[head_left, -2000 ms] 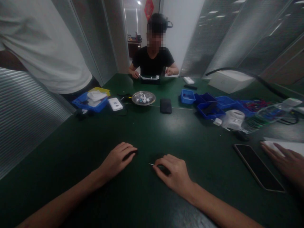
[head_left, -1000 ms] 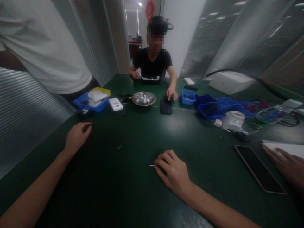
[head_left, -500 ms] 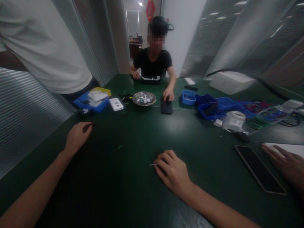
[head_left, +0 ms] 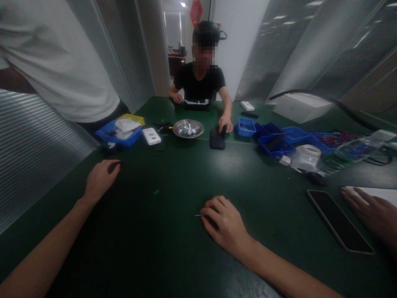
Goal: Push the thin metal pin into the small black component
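Left hand (head_left: 102,178): fingers curled round a small dark piece (head_left: 113,166) at the worktop's (head_left: 133,240) left. White gadget (head_left: 151,136) shows two digits, maybe 22. Green scrap (head_left: 156,192) lies loose, untouched; work looks unfinished. Right hand (head_left: 225,219): fingers gripping a thin metal tool (head_left: 198,215). Bottle (head_left: 337,160) label unreadable from here.

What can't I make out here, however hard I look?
All in the head view:
- Dark thing in the left hand: mostly covered by that hand.
- Thin metal shaft: its other end is hidden by the right hand.
- Small pieces in the metal bowl: too small and blurred to name.
- Green piece: too small to identify.
- Flat white thing: partly under a co-worker's hand, cut off by the right edge.
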`<state>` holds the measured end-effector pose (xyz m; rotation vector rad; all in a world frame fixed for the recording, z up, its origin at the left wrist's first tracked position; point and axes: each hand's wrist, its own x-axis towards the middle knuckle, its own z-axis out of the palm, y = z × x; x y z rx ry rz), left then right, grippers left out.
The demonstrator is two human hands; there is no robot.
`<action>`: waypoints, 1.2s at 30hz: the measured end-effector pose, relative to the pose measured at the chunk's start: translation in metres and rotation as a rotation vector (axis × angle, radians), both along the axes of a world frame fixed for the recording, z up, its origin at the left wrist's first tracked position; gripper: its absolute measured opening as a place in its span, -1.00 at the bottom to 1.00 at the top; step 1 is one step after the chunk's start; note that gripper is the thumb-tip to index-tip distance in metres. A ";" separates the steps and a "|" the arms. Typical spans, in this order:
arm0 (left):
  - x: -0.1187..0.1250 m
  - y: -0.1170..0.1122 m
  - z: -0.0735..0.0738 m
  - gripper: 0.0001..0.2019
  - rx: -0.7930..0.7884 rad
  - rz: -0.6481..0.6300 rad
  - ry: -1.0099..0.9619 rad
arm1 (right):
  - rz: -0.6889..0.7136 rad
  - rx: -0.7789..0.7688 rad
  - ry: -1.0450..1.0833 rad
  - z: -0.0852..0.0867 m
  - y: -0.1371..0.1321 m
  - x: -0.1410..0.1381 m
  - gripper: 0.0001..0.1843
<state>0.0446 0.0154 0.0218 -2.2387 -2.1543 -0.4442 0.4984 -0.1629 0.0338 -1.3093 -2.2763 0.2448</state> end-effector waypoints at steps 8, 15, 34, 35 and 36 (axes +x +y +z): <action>0.001 0.002 0.000 -0.59 0.018 0.002 -0.010 | -0.340 0.029 0.049 0.012 0.158 0.069 -0.63; -0.004 0.008 -0.003 -0.58 0.034 -0.008 -0.004 | -0.478 0.035 -0.029 -0.016 0.264 0.115 -0.48; -0.011 0.016 -0.011 -0.61 0.068 0.012 -0.014 | -0.686 -0.015 -0.010 -0.035 0.339 0.122 -0.65; -0.011 0.016 -0.012 -0.62 0.073 0.008 -0.017 | -0.679 -0.024 -0.001 -0.036 0.338 0.122 -0.64; -0.012 0.016 -0.012 -0.62 0.078 0.002 -0.019 | -0.671 -0.032 0.009 -0.035 0.336 0.121 -0.58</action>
